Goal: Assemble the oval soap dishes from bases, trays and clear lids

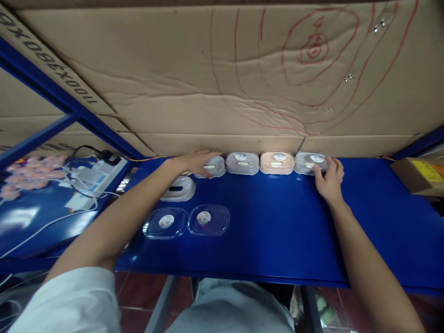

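Observation:
A row of small rounded plastic soap boxes with clear lids stands along the cardboard at the back of the blue table. My right hand (329,178) grips the right end of the rightmost grey soap box (305,169), thumb in front and fingers behind. At the row's left end, my left hand (199,163) holds another pale soap box (218,166) between thumb and fingers, partly covering it. Between them sit a grey soap box (242,169) and a peach one (276,170), both with round stickers. In front of my left wrist lies a white slotted box part (180,192).
Two clear lids (208,226) with round stickers lie on the blue table (270,245). To the left are a white power strip (100,178) with cables and a pile of pinkish packed items (34,173). A cardboard box (416,178) stands at right.

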Demonstrator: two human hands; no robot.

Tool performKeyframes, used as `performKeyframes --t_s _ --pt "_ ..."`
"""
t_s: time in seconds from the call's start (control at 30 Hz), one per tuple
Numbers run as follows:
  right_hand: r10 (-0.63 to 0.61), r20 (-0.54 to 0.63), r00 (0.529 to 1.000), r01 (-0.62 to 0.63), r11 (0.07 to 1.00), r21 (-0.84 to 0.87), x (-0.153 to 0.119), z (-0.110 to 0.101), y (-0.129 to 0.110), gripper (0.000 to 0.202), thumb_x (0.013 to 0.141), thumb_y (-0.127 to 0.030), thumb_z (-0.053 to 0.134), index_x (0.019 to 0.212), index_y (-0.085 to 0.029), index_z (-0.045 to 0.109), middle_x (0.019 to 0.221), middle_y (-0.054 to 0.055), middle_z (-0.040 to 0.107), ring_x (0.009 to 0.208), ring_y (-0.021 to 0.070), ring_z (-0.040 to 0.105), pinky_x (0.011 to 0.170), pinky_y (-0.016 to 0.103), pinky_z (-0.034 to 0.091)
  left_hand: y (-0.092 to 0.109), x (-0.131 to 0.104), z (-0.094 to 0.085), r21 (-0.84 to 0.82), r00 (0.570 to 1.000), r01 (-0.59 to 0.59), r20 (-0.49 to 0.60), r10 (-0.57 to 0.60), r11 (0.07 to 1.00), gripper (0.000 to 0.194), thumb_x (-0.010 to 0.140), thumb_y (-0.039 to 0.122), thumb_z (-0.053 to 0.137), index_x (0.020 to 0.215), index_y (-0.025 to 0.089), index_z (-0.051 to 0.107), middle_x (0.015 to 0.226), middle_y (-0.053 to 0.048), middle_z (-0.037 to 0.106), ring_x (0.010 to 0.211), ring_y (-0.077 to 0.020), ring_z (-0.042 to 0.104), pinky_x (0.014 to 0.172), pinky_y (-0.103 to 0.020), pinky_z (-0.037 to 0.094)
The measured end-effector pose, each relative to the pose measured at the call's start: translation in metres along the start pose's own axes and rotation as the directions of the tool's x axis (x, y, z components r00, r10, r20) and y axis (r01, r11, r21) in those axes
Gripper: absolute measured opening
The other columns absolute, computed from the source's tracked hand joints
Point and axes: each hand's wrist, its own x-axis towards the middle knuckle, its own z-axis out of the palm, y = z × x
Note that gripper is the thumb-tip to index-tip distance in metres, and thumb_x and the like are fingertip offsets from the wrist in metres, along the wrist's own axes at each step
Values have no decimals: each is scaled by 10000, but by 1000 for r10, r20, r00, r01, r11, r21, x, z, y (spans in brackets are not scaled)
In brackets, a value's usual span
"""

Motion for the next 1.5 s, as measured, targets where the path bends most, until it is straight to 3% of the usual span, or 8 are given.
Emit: performKeyframes --t_s 0.27,0.43,0.67,0.8,1.07,1.27,1.37,1.5 --pt "-16 -19 1000 16 1000 2 -1 0 -1 793 1005 -767 461 1567 -209 498 1643 247 425 1488 458 461 1200 713 394 7 -8 -22 71 998 -33 65 28 997 1037 854 384 847 1707 146 309 1685 -129 526 1445 -294 479 1171 -417 409" --pt "-16 -14 1000 16 1000 5 -1 -1 -3 764 1009 -732 480 1567 -210 497 1643 252 424 1494 458 454 1195 725 395 27 -24 -35 95 999 -18 49 14 995 993 912 376 804 1723 160 273 1727 -161 461 1482 -329 477 1215 -480 377" --pt "-5 1 1000 5 1000 12 -1 -3 -5 790 1010 -731 482 1587 -193 493 1662 255 404 1518 463 430 1223 716 375 70 -69 -15 94 983 -142 131 129 985 933 926 481 790 1713 380 298 1737 -86 477 1548 -349 499 1261 -496 326" --pt "-6 -5 1000 6 1000 13 -1 -3 -5 783 1010 -751 470 1578 -212 489 1664 250 408 1516 465 430 1213 734 377 76 -77 0 134 980 -125 174 101 983 901 952 487 756 1720 356 303 1743 -119 474 1581 -370 468 1306 -540 228" --pt "-19 -10 1000 19 1000 1 -1 -2 -3 784 1010 -762 455 1568 -214 488 1653 244 416 1508 452 438 1207 727 386 74 -73 12 134 978 -122 185 96 983 925 944 529 777 1721 322 321 1757 -137 457 1602 -364 444 1298 -511 262" --pt "-9 -9 1000 9 1000 -3 -1 -2 -5 777 1010 -748 471 1572 -212 492 1652 246 428 1500 453 454 1201 711 400 78 -66 1 125 982 -132 149 113 983 854 965 565 731 1698 288 391 1729 -156 487 1566 -384 492 1260 -502 336" --pt "-5 -6 1000 5 1000 -4 -1 -2 -6 785 1008 -747 471 1572 -202 496 1651 251 429 1492 459 460 1196 705 404 84 -44 -10 110 987 -146 87 137 983 783 1022 565 643 1701 271 388 1762 -155 432 1607 -366 433 1284 -493 308" --pt "-10 3 1000 10 1000 -15 -1 -3 -7 772 1016 -750 456 1576 -219 481 1655 248 422 1501 453 454 1191 707 403 94 8 -19 67 988 -154 11 154 986 879 1011 592 644 1737 224 310 1800 -169 353 1629 -359 376 1296 -477 301"
